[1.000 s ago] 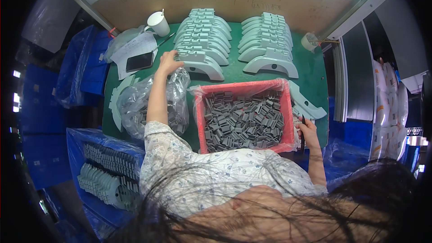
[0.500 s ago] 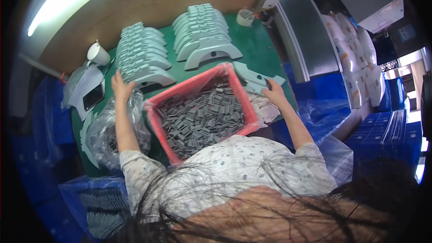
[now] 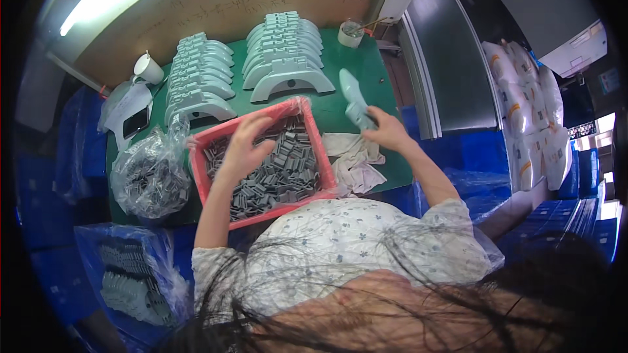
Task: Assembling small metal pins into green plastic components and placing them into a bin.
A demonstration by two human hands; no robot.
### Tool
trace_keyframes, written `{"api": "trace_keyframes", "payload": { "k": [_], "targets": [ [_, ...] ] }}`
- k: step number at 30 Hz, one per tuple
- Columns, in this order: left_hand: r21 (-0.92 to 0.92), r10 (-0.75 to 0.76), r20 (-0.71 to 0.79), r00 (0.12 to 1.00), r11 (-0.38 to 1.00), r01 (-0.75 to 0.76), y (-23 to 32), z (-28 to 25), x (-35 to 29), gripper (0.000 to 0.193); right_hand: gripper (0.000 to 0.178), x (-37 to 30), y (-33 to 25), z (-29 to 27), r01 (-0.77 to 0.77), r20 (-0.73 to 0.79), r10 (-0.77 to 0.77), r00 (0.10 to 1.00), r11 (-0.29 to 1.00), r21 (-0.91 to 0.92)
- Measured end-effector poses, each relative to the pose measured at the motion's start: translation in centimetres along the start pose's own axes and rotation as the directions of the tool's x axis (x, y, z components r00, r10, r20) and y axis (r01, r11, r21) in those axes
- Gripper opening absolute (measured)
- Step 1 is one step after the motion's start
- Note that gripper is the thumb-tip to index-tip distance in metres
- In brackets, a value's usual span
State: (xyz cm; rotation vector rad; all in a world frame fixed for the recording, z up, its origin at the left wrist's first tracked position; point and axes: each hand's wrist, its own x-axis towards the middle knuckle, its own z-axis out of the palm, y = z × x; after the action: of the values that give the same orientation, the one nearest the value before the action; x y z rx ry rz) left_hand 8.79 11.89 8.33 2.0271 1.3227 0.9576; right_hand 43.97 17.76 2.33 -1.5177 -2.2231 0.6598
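Note:
My left hand (image 3: 248,148), fingers apart and holding nothing, is over the red bin (image 3: 254,217). Small grey plastic clips (image 3: 278,180) fill that bin, which has clear film over its rim. To the right of the bin, my right hand (image 3: 387,130) grips a pale green curved plastic piece (image 3: 355,99) by its near end, the piece tilted on edge. Beyond the bin stand two rows of similar arched pieces, a left row (image 3: 199,85) and a right row (image 3: 288,59), each nested one behind another.
Left of the bin sits a clear bag of grey parts (image 3: 152,180), with a phone (image 3: 137,121) and a white mug (image 3: 148,68) beyond. A crumpled cloth (image 3: 358,168) lies right of the bin. A small tub (image 3: 351,34) stands far right on the green table (image 3: 330,114).
My left hand has moved from the left row of pieces rightward over the bin. The piece in my right hand has turned on edge. The view has shifted slightly.

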Motion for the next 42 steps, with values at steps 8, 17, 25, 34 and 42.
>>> {"api": "trace_keyframes", "payload": {
  "k": [8,17,25,34,42],
  "targets": [
    [-0.824,-0.149,0.258,0.955,0.483,0.297,3.2,12.8,0.4,0.048,0.030,-3.2,-3.2,-2.3,-0.431,0.415,-0.151,0.897,-0.097,0.897],
    [-0.909,-0.325,0.363,0.873,0.084,0.409,4.3,11.9,-0.5,0.035,0.032,-4.3,-5.7,-0.7,-0.361,0.307,0.230,0.924,0.251,0.898],
    [-0.797,-0.401,0.426,0.811,0.258,0.546,3.8,9.8,-0.9,0.030,0.029,-5.3,-6.8,-2.8,-0.164,0.148,0.096,0.984,0.803,0.573],
    [-0.796,-0.348,0.437,0.829,0.281,0.537,4.7,9.9,-1.1,0.030,0.031,-4.8,-8.9,-3.9,-0.018,0.111,-0.017,0.994,0.951,0.309],
    [-0.781,-0.313,0.438,0.843,0.332,0.529,5.0,10.2,-1.2,0.030,0.034,-4.4,-9.4,-4.8,0.037,0.191,-0.061,0.980,0.991,0.129]
  ]
}}
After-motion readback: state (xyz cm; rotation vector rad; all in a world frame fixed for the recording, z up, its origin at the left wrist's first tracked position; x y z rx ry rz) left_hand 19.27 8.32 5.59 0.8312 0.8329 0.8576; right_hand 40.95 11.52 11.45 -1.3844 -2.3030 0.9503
